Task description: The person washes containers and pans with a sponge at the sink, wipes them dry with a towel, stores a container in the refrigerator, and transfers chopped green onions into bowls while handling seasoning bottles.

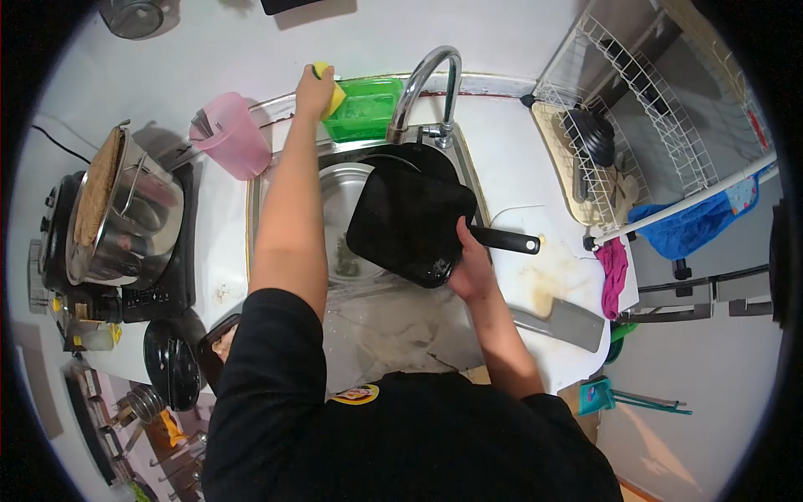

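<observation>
In the head view, my left hand (314, 92) is closed around a yellow sponge (338, 99) at the back of the sink, beside a green plastic container (372, 107). My right hand (473, 266) grips a square black frying pan (408, 219) by its near right edge, close to the handle. The pan is held tilted over the sink (376, 330), its handle pointing right. Beneath it, partly hidden, are a round metal pan (335, 186) with green scraps and another dark round pan (439, 161).
A chrome faucet (452, 71) arches behind the frying pan. A pink pitcher (237, 142) stands left of the sink, near a large steel pot (150, 213). To the right are a cleaver (569, 325) on the counter and a white wire rack (669, 125).
</observation>
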